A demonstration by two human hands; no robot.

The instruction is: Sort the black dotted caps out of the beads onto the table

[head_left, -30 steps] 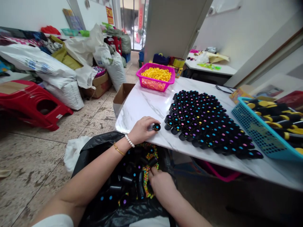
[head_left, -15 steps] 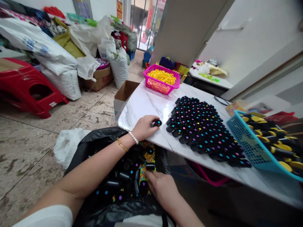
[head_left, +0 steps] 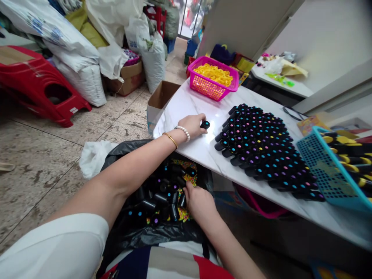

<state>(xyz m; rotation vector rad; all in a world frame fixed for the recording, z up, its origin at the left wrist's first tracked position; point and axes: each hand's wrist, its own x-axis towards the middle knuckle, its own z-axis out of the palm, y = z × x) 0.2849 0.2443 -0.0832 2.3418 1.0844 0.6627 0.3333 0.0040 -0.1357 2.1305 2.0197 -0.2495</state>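
Note:
My left hand (head_left: 194,126) is closed on a black tube (head_left: 205,124) with a blue dot in its end, held over the near part of the white marbled table (head_left: 200,145). To its right many similar black tubes (head_left: 261,143) stand in tight rows, with blue, purple, pink and yellow dots. My right hand (head_left: 200,199) is down in a black plastic bag (head_left: 122,151), its curled fingertips on another black tube (head_left: 181,181). Loose tubes (head_left: 161,198) lie around it over small coloured beads (head_left: 184,214). My palm hides part of the beads.
A pink basket (head_left: 209,91) of yellow rings stands at the table's far end. The blue basket (head_left: 325,162) at right holds black and yellow pieces. An open cardboard box (head_left: 161,97) adjoins the table; a red stool (head_left: 37,81) and white sacks (head_left: 154,58) are left.
The view has tilted down and shifted left. My left hand has carried its tube farther over the table, towards the rows. My right hand has moved among the loose tubes and now touches one.

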